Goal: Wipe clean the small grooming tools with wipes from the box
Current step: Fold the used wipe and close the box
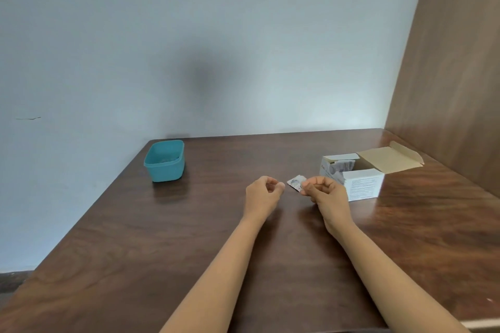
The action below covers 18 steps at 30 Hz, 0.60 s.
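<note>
Step in hand: you're opening a wipe, so the cleaning itself has not yet begun, by my reading.
Right hand: your curled fingers pinch the wipe sachet by its near edge, just above the table.
Left hand: clenched loosely, thumb meeting fingertips, apparently holding nothing, and just beside the sachet without touching it.
Box: it stands open just behind your right hand, flap thrown back, more sachets showing inside.
Teal tub: well apart, at the far left of the table. Something pale lies inside, too faint to name.
Grooming tools: none plainly in sight, and they may be in that tub.
Next move: bring your left fingers onto the sachet's free corner and tear it across while your right hand keeps its pinch.
After that: reach across to the tub for a tool.
</note>
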Motion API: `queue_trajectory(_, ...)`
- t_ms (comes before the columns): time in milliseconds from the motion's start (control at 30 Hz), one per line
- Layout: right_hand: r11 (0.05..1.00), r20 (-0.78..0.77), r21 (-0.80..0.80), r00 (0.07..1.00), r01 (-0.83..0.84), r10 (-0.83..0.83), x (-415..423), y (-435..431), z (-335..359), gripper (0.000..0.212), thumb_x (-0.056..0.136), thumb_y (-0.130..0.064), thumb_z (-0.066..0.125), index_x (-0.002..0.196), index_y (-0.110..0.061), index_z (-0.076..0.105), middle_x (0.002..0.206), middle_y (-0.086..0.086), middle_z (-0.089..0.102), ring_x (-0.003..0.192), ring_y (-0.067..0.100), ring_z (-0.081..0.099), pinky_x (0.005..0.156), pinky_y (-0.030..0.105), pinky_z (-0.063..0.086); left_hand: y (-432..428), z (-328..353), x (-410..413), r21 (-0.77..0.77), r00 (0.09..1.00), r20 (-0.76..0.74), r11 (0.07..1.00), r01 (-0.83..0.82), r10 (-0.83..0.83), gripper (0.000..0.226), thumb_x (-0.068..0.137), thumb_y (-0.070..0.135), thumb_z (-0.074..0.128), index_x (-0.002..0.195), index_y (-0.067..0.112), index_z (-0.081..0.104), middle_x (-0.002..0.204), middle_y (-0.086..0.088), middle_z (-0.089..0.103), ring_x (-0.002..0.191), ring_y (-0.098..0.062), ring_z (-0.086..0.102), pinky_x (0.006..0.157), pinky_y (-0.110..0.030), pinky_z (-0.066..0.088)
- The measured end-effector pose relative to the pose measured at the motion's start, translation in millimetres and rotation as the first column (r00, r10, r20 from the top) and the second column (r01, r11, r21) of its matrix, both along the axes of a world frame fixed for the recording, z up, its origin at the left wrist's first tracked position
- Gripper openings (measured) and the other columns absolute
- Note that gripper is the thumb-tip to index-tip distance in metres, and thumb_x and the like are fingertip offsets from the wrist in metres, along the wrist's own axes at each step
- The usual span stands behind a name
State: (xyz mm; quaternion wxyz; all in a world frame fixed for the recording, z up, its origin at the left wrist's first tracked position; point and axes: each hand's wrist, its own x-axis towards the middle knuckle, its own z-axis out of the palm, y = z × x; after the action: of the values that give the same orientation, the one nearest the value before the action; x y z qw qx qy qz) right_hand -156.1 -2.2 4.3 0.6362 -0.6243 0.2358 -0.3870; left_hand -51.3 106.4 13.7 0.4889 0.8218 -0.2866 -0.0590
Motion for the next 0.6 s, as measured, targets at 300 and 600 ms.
queue_trajectory(300,0.998,0.067,0.060,0.997,0.033,-0.037,5.8,-4.3,-2.9,0.011,0.082,0.007,0.060,0.082,-0.004,0.064,0.075,0.010,0.068,0.069,0.016,0.066,0.056,0.009,0.043,-53.5,-5.2,-0.2,0.244,0.982,0.188,0.968,-0.056,0.009,0.045,0.092,0.042,0.050,0.131,0.022,0.056,0.128,-0.007,0.055,0.121,-0.027,0.048,0.098,-0.035,0.039)
queue_trajectory(600,0.999,0.071,0.029,0.997,0.037,-0.039,9.6,-6.5,-3.5,0.014,0.081,0.008,0.061,0.082,-0.006,0.064,0.076,0.010,0.068,0.065,0.009,0.063,0.057,0.010,0.042,-44.6,-8.8,-4.5,-0.032,0.988,0.146,0.999,-0.041,0.045,0.013,0.082,0.027,0.064,0.089,0.016,0.065,0.088,0.003,0.068,0.082,-0.014,0.059,0.064,-0.022,0.041)
